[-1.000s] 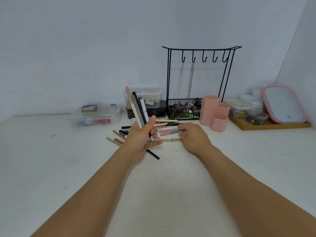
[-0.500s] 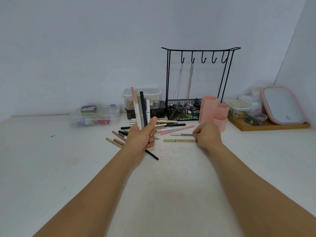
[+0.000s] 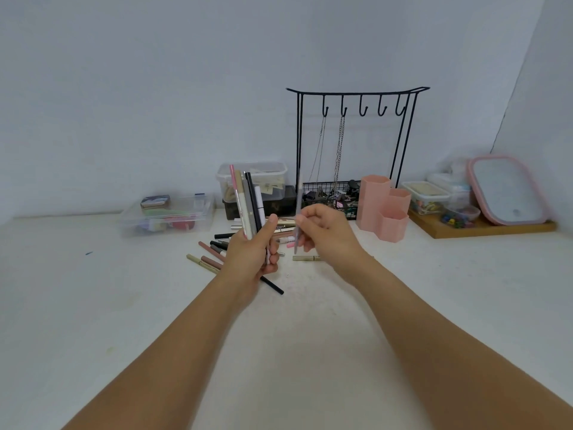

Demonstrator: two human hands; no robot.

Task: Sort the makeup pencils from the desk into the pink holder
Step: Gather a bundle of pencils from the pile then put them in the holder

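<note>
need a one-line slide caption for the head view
Left hand holds a pencil bundle upright; right hand lifts one pencil beside the pink holder.

- Slim grey makeup pencil [image 3: 298,212] pinched upright in right hand [image 3: 325,234]: motion-blurred; tip and markings unreadable.
- Fanned bundle of pink, beige, grey and black makeup pencils [image 3: 248,203] in left hand [image 3: 252,259]: lower ends hidden inside the fist; exact count cannot be told.
- Scattered loose makeup pencils on white desk [image 3: 217,252]: partly covered by both hands; labels too small to read.
- Black wire jewellery stand with basket base [image 3: 356,97]: basket contents a dark jumble, not identifiable.
- Clear plastic storage boxes [image 3: 167,212]: contents indistinct through walls.
- Both forearms cut off by the lower frame edge.
</note>
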